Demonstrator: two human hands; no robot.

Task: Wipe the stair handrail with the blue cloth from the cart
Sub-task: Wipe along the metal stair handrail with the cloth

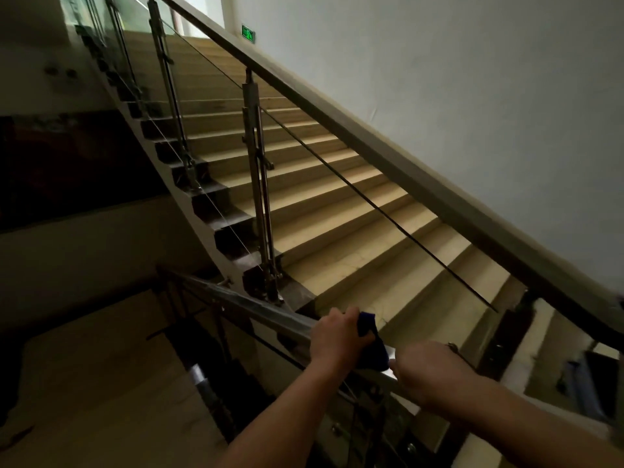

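Dim stairwell, left hand gripping blue cloth on handrail — right hand beside.

cloth half under left hand, right hand blurred

Left grip clenched, right grip just beside it.
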